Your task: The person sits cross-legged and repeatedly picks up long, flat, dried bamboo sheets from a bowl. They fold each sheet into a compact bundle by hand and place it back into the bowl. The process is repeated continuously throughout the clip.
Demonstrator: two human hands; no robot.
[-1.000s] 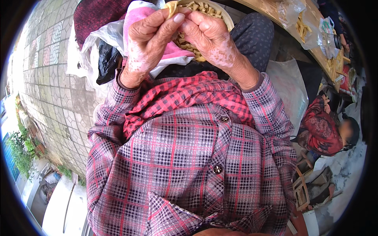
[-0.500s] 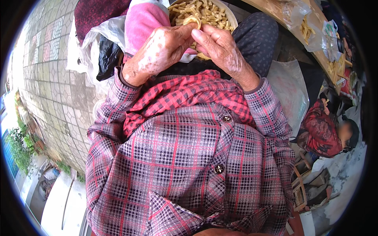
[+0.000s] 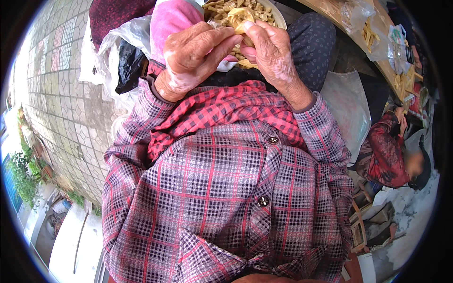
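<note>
In front of my lap, at the top of the view, both hands work on a soft, flat yellow strip [image 3: 239,17] that looks like tofu skin. It is looped and bunched just beyond my fingertips. My left hand [image 3: 194,55] is closed, pinching the strip between thumb and fingers. My right hand [image 3: 272,55] meets it there, its thumb on top and its fingers curled beneath the strip. Behind the hands stands a pale round bowl [image 3: 280,18] filled with small yellow knotted pieces [image 3: 218,10]. Part of the bowl is hidden by the hands and the frame's edge.
A pink cloth [image 3: 172,29] covers my left leg. White and black plastic bags [image 3: 130,66] lie to the left on tiled paving [image 3: 66,104]. At right, a wooden table [image 3: 325,6] holds yellow strips and plastic bags; a person in red [image 3: 387,153] sits near it.
The raised loop has opened into a wider, bunched shape beyond my fingers. My left hand has rolled over, and my right hand has turned more upright. The other person's hands have come together.
</note>
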